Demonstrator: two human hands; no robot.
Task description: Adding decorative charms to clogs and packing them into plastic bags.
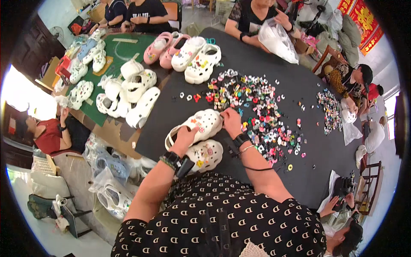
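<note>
A white foam clog [208, 123] with small charms on its upper is tilted over the black table in front of me. My left hand [187, 138] grips it near the opening, thumb on top. At its toe, my right hand [231, 122] has its fingers closed against the edge; whatever they pinch is hidden. A second white clog [206, 155], decorated with yellow and pink charms, lies just below the first, close to my body. To the right of my right hand spreads a large pile of colourful shoe charms [261, 124].
Pink clogs [157, 48] and decorated white clogs [203, 64] stand at the table's far left. Plain white clogs [142, 107] are heaped by the green mat [124, 49]. Bagged clogs [112, 197] sit low on the left. Several people work around the black table [317, 150].
</note>
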